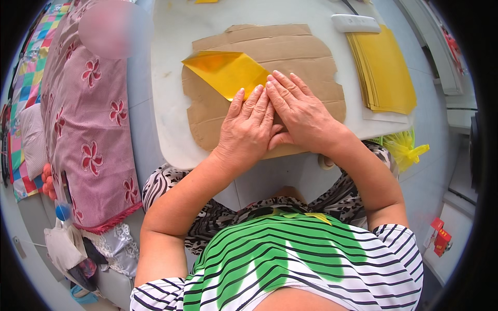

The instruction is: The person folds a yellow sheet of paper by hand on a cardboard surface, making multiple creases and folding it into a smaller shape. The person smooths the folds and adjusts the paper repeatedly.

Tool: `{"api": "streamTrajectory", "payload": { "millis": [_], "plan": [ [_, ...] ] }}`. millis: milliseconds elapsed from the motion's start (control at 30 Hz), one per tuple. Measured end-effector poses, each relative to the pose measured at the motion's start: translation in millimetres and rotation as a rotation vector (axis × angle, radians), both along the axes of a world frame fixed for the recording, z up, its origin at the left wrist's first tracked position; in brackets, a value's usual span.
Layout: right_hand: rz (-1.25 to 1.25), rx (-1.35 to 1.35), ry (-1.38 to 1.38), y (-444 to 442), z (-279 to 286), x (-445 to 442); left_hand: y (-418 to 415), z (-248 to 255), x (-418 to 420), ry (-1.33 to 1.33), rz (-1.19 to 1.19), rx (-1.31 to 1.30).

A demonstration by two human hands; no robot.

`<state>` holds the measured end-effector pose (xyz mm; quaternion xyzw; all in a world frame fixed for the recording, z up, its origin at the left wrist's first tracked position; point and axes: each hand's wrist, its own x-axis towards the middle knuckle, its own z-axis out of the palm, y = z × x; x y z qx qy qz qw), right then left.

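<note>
A folded sheet of shiny gold paper (229, 72) lies on a piece of brown cardboard (303, 46) before me. Its far left end comes to a point. My left hand (249, 120) rests flat over the near edge of the paper, fingers extended. Beside it, my right hand (297, 109) lies palm down with its fingertips at the paper's right corner. The index fingers meet and the thumbs nearly touch. Both hands press from above; neither grasps the sheet. Whatever part of the paper is under the fingers is hidden.
A stack of gold paper sheets (383, 74) lies at the right of the white table (171, 116), with a white plastic object (356, 23) across its far end. A yellow plastic bag (406, 149) hangs below the right edge. Left stands a seat under a pink flowered cover (97, 128).
</note>
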<state>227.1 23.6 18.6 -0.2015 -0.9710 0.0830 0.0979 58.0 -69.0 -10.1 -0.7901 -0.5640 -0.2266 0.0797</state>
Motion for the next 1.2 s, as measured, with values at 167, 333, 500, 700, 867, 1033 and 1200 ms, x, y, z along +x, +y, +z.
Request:
{"api": "streamTrajectory", "payload": {
  "millis": [167,333,500,700,867,1033,1200],
  "plan": [
    [0.014,0.01,-0.005,0,1,0,-3,4,0,0.048,0.04,-0.025],
    [0.019,0.039,-0.023,0,0,0,-9,5,-5,0.082,0.07,-0.046],
    [0.02,0.058,-0.033,1,1,0,-12,6,-12,0.102,0.077,-0.052],
    [0.021,0.06,-0.04,1,1,1,-17,10,-21,0.111,0.107,-0.059],
    [0.014,0.053,-0.052,1,1,3,-20,10,-30,0.13,0.145,-0.065],
    [0.01,0.052,-0.052,1,1,3,-21,11,-32,0.178,0.163,-0.064],
    [0.016,0.06,-0.049,2,-2,3,-19,13,-32,0.2,0.212,-0.08]
  ]
}}
